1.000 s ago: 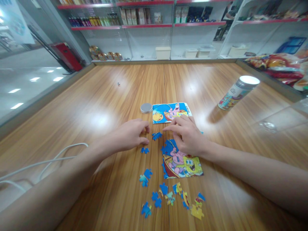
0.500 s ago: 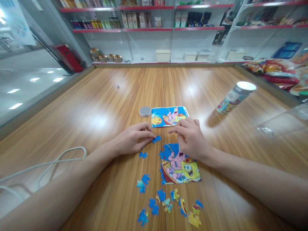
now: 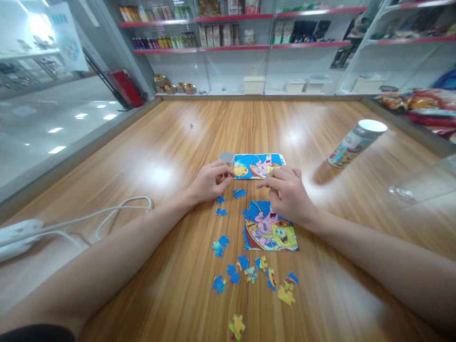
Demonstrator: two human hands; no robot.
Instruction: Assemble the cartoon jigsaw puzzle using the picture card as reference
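My left hand (image 3: 214,180) hovers by the left edge of a picture card (image 3: 260,166), fingers bent, thumb and index slightly apart, nothing visible in them. Just below its fingertips a blue jigsaw piece (image 3: 239,193) lies on the table. My right hand (image 3: 289,192) is over the top right of the partly joined jigsaw puzzle (image 3: 265,228), covering that corner; its index finger points left, the other fingers are curled, and I see nothing held. The joined part shows a pink and a yellow cartoon figure in a boat. Several loose jigsaw pieces (image 3: 233,274) lie left of and below it.
A round grey lid (image 3: 226,157) lies at the card's left. To the right stands a printed cylindrical can (image 3: 356,145), with a clear plastic object (image 3: 402,194) nearer me. A white cable (image 3: 124,209) runs on the left. Stocked shelves (image 3: 235,47) stand beyond the table.
My left hand has moved off the blue piece, up towards the card; the piece lies uncovered. My right hand stays about where it was over the puzzle. The view has shifted, showing another yellow piece nearest me.
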